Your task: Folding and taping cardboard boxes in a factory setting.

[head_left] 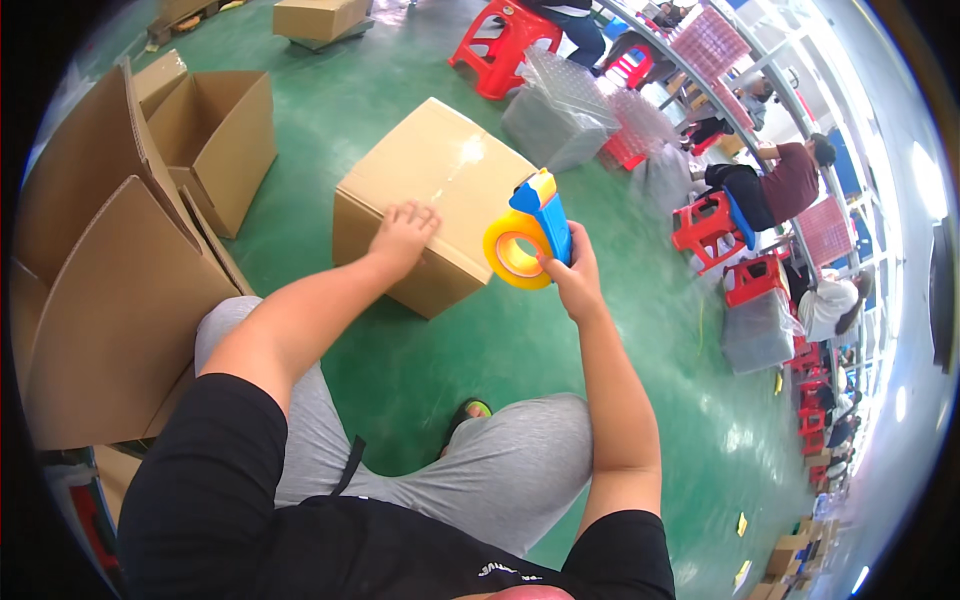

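Note:
A closed cardboard box (pixel 430 165) stands on the green floor in front of me, a strip of clear tape shining along its top seam. My left hand (pixel 405 238) lies on the box's top near the close edge, fingers stretched out and holding nothing. In my right hand (pixel 575 270) is a blue and yellow tape dispenser (pixel 552 215) with a yellow roll of tape on it. The dispenser is held upright at the box's right side; whether it touches the box I cannot tell. My right palm is partly hidden behind its handle.
Open cardboard boxes (pixel 215 150) crowd my left side. Beyond the box are a clear plastic-wrapped bundle (pixel 560 115) and a red stool (pixel 505 45). Other people sit on red stools along workbenches at the right. Another carton (pixel 318 18) rests at the far left.

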### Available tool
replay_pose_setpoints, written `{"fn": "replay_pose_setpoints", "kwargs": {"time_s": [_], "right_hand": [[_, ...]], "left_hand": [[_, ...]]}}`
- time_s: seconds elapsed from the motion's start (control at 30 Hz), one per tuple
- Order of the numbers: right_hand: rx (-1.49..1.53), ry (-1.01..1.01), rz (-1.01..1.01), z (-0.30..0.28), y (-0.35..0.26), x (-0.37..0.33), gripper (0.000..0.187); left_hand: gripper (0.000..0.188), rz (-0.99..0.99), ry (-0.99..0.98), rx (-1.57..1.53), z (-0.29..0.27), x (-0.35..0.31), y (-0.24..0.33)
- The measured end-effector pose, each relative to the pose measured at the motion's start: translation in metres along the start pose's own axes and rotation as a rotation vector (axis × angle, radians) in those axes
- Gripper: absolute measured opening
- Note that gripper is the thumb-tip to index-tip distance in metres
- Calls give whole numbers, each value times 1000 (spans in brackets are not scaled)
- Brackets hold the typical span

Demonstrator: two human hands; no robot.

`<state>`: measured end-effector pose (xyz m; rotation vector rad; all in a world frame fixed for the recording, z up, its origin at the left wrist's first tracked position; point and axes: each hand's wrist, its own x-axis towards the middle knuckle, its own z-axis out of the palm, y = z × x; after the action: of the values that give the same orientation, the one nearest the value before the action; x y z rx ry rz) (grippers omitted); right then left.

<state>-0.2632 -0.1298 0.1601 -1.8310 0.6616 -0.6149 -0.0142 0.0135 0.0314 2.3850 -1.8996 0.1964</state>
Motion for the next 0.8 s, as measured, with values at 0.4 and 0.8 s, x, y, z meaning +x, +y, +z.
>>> {"fn": "replay_pose_setpoints", "kwargs": {"time_s": [0.4, 0.8], "right_hand": [[-242, -87, 19, 16, 28, 18, 60], [-643, -208, -186, 37, 22, 16, 64]], "left_hand": [[75, 171, -51, -185, -16, -18, 32], [37, -515, -439, -1882, -60, 15, 4]]}}
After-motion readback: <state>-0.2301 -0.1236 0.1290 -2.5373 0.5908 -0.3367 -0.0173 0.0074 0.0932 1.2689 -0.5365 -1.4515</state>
